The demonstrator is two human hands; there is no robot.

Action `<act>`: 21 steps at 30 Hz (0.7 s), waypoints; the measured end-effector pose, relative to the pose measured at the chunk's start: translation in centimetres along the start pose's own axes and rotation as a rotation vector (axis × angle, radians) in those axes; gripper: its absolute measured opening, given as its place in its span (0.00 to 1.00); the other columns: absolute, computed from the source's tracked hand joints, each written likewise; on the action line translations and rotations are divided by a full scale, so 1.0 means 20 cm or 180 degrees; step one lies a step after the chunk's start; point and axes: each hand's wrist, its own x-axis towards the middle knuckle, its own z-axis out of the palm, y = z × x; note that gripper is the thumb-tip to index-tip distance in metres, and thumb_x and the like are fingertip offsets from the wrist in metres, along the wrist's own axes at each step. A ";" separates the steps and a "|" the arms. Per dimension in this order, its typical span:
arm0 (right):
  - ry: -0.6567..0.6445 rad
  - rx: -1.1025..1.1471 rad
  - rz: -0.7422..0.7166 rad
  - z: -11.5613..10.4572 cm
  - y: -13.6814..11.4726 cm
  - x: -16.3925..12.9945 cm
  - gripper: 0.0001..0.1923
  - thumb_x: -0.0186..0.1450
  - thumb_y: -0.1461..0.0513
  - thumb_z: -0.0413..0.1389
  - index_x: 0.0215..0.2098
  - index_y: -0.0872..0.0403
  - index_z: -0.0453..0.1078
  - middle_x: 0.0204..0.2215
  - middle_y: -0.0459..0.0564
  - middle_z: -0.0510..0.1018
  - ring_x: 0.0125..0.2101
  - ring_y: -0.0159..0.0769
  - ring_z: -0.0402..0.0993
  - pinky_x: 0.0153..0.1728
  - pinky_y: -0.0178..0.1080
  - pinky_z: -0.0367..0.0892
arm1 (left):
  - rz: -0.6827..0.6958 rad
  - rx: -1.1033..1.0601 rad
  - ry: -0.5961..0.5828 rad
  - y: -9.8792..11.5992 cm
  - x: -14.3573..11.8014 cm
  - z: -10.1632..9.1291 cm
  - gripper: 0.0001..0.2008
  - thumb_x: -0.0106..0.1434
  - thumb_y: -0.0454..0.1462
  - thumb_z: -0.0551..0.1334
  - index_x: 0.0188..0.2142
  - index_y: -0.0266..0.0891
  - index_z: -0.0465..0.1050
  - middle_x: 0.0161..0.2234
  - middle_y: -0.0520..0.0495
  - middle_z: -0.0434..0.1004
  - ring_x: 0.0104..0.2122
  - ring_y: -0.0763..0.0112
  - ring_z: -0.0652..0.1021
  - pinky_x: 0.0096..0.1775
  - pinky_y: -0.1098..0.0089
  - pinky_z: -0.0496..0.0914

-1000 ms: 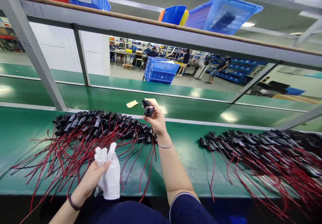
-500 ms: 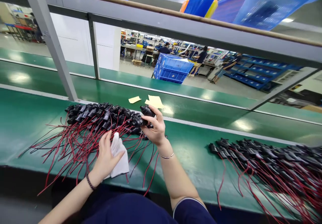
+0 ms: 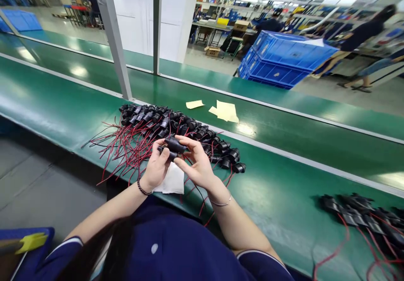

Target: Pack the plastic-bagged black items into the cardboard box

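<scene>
Both my hands, left hand (image 3: 157, 166) and right hand (image 3: 197, 165), grip clenched on one black connector (image 3: 174, 145) above white cloth (image 3: 172, 182), connector pile (image 3: 176, 129) beside on table (image 3: 277, 188).

connector (image 3: 174, 144): black plastic, slight sheen
cloth (image 3: 172, 181): white fabric, matt, soft
wires (image 3: 126, 146): red and black insulation, smooth
belt (image 3: 284, 188): green, smooth, glossy glare
paper scraps (image 3: 225, 110): pale yellow, matt
crates (image 3: 280, 60): blue plastic, ribbed
posts (image 3: 113, 41): grey painted metal

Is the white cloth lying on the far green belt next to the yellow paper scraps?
No, the white cloth sits under the left hand, near the table edge.
</scene>
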 end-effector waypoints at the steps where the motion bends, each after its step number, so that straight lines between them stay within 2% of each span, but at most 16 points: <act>1: 0.0073 0.0199 0.0175 0.00 0.00 0.00 0.21 0.69 0.56 0.63 0.58 0.48 0.65 0.60 0.60 0.72 0.56 0.45 0.74 0.41 0.41 0.79 | -0.0006 -0.0026 -0.0023 0.00 -0.01 -0.01 0.32 0.54 0.52 0.78 0.48 0.44 0.64 0.43 0.49 0.76 0.38 0.69 0.78 0.41 0.69 0.73; 5: 0.0318 0.0971 0.0759 0.02 0.03 0.01 0.19 0.67 0.52 0.65 0.52 0.49 0.70 0.53 0.55 0.77 0.46 0.40 0.78 0.35 0.38 0.78 | -0.0123 -0.0155 -0.0074 0.02 -0.02 -0.03 0.26 0.57 0.49 0.77 0.45 0.42 0.67 0.38 0.50 0.76 0.33 0.71 0.77 0.37 0.70 0.72; 8: 0.0509 0.1285 0.1061 0.02 0.06 0.02 0.21 0.63 0.49 0.69 0.47 0.49 0.72 0.48 0.53 0.80 0.42 0.39 0.79 0.37 0.39 0.78 | -0.0389 -0.0370 0.0027 0.04 -0.02 -0.03 0.20 0.62 0.47 0.74 0.43 0.40 0.70 0.37 0.48 0.76 0.33 0.69 0.78 0.37 0.70 0.73; 12: 0.0689 0.1330 0.1188 0.02 0.06 0.03 0.22 0.61 0.48 0.71 0.45 0.49 0.73 0.44 0.51 0.81 0.39 0.37 0.79 0.39 0.40 0.78 | -0.0891 -0.0693 0.0255 0.08 -0.01 -0.02 0.13 0.70 0.46 0.66 0.40 0.37 0.73 0.36 0.45 0.77 0.33 0.68 0.79 0.34 0.70 0.73; 14: 0.0722 0.1347 0.1158 0.03 0.06 0.02 0.22 0.60 0.49 0.72 0.45 0.49 0.73 0.46 0.51 0.81 0.42 0.38 0.80 0.45 0.42 0.79 | -0.1054 -0.0821 0.0282 0.09 0.00 -0.01 0.14 0.71 0.46 0.64 0.40 0.36 0.74 0.35 0.45 0.77 0.32 0.69 0.79 0.32 0.72 0.73; 17: 0.0723 0.1309 0.1060 0.04 0.06 0.02 0.24 0.59 0.50 0.72 0.47 0.49 0.72 0.47 0.52 0.81 0.48 0.39 0.79 0.53 0.44 0.76 | -0.1074 -0.0939 0.0133 0.08 -0.01 -0.02 0.15 0.66 0.46 0.70 0.38 0.35 0.74 0.34 0.46 0.78 0.30 0.71 0.79 0.30 0.74 0.73; 19: 0.0731 0.1208 0.0962 0.04 0.07 0.01 0.24 0.59 0.50 0.72 0.47 0.49 0.72 0.46 0.52 0.81 0.47 0.40 0.79 0.52 0.45 0.77 | -0.0977 -0.0945 -0.0028 0.07 -0.01 -0.03 0.21 0.56 0.47 0.78 0.38 0.37 0.74 0.34 0.48 0.78 0.31 0.70 0.79 0.30 0.75 0.73; 21: 0.0781 0.1092 0.0832 0.04 0.08 0.01 0.24 0.60 0.50 0.72 0.47 0.49 0.72 0.45 0.52 0.81 0.46 0.40 0.80 0.50 0.45 0.78 | -0.0839 -0.0874 -0.0148 0.07 -0.01 -0.05 0.27 0.49 0.48 0.81 0.40 0.40 0.73 0.35 0.49 0.79 0.32 0.69 0.80 0.32 0.74 0.74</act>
